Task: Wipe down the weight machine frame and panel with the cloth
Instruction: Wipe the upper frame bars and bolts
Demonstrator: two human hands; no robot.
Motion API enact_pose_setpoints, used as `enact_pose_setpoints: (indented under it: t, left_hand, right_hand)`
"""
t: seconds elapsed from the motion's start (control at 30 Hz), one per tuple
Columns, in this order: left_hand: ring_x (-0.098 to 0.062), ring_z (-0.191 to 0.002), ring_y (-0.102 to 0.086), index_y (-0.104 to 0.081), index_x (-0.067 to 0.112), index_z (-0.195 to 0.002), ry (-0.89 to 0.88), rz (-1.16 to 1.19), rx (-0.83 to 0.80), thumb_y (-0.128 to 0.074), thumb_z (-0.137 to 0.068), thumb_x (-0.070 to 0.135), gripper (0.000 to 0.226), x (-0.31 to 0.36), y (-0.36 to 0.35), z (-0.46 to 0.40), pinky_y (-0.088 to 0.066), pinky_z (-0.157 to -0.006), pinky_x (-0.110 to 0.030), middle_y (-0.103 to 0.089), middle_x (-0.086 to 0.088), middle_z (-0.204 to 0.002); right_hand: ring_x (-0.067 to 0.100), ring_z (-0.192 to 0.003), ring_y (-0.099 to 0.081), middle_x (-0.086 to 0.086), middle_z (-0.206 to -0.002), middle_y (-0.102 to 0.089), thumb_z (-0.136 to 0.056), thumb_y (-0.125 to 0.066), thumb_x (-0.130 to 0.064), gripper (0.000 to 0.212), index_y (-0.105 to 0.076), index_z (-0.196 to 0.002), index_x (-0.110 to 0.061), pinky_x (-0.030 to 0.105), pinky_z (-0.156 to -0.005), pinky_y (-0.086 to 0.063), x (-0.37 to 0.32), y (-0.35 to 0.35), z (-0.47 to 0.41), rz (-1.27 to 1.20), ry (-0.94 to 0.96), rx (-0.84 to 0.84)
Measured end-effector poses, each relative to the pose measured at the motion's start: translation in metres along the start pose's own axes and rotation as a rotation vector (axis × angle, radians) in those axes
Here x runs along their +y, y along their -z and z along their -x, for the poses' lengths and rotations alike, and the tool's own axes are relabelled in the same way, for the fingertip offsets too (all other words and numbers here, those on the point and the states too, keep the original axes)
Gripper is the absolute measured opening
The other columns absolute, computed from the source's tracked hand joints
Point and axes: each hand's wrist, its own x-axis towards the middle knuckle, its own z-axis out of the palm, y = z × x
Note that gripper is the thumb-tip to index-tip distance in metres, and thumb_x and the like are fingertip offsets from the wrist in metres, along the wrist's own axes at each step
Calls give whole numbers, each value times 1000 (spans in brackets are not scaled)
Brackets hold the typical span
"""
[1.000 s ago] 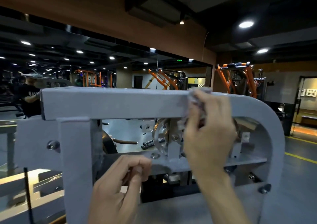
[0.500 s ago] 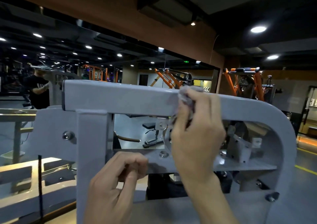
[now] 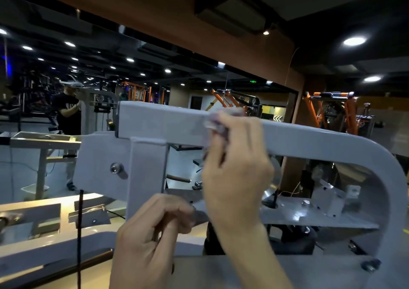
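The grey weight machine frame [image 3: 159, 122] fills the middle of the head view, with a horizontal top bar that curves down at the right. My right hand [image 3: 236, 167] grips a small pale cloth [image 3: 215, 126] and holds it against the top bar near its middle. Most of the cloth is hidden behind my fingers. My left hand [image 3: 150, 237] hangs lower, in front of the upright post [image 3: 148, 169], with its fingers curled; I cannot make out anything in it. A flat grey panel [image 3: 99, 164] with a bolt lies left of the post.
A wall mirror behind the machine reflects a person [image 3: 67, 111] and ceiling lights. Orange gym equipment [image 3: 332, 111] stands at the back right. A pulley and an inner metal shelf [image 3: 309, 213] sit inside the frame. A black cable [image 3: 79, 233] hangs at the lower left.
My right hand has slid the cloth leftward along the top bar. The view has also shifted, so the frame sits further right and lower. My left hand stays curled below.
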Motion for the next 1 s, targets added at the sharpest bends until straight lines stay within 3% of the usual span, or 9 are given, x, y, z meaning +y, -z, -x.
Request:
enact_pose_setpoints:
  t: [0.1,0.2,0.3,0.4,0.5,0.63,0.77,0.83,1.0]
  left_hand:
    - [-20,-67,-69,-68,23,-84,42,17,5,-47,-85,-7,37,-1,1,1,-53,-57,-32,-69,1,-77]
    - [-24,-59,-69,-70,25,-86,109,100,47,-47,-91,-6,39,-7,3,3,-57,-54,-37,-70,-5,-76]
    - [-27,-55,-69,-73,21,-85,133,131,60,-53,-95,-10,39,-8,12,4,-57,-49,-39,-70,-6,-82]
    - [-28,-54,-69,-74,18,-83,176,169,42,-51,-95,-21,46,-9,15,3,-57,-48,-40,-71,-8,-86]
    - [-29,-50,-66,-72,20,-77,189,198,55,-50,-94,-11,42,-6,16,0,-55,-49,-34,-70,-11,-78]
    - [-28,-48,-62,-69,18,-71,238,226,61,-48,-94,-13,43,-4,16,0,-48,-51,-25,-64,-15,-61]
    - [-33,-49,-64,-71,19,-74,231,263,67,-46,-87,-1,35,-5,17,-2,-50,-48,-31,-70,-11,-85]
    - [-29,-49,-65,-71,22,-74,214,256,39,-47,-88,-3,38,-4,19,-2,-51,-48,-30,-69,-8,-82]
    - [-7,-46,-60,-67,37,-61,228,182,0,-55,-91,-21,67,-4,26,0,-45,-48,-13,-64,3,-56]
  right_hand:
    - [11,-88,-59,1,-104,-64,-97,-62,-8,21,-67,-117,-12,31,-78,-55,-20,-9,3,-53,123,-115]
    - [7,-102,-60,-8,-117,-59,-96,-57,-13,29,-61,-124,-18,35,-86,-59,5,11,-2,-98,58,-136]
    - [-2,-105,-55,-10,-119,-55,-95,-65,-13,28,-63,-123,-11,19,-95,-54,38,37,-7,-43,-157,-22]
    - [-4,-104,-51,-11,-117,-52,-95,-65,-14,25,-64,-120,-9,9,-90,-51,27,29,-2,0,-223,40]
    - [-2,-95,-51,-10,-113,-57,-95,-62,-11,20,-67,-115,-11,10,-90,-51,-16,-2,1,-70,-82,-10]
    - [17,-80,-60,1,-103,-64,-96,-66,-4,16,-69,-110,-12,38,-69,-55,-44,-19,0,-127,149,-195]
    - [8,-87,-58,-6,-109,-62,-95,-63,-15,21,-69,-115,-15,23,-80,-52,-28,-5,-20,-161,43,-171]
    - [9,-87,-58,-5,-107,-63,-94,-66,-12,19,-70,-112,-15,17,-79,-46,-37,-11,-21,-155,21,-119]
    - [17,-78,-53,4,-103,-65,-82,-75,5,30,-70,-106,-11,33,-67,-48,-72,-36,2,-119,326,-366]
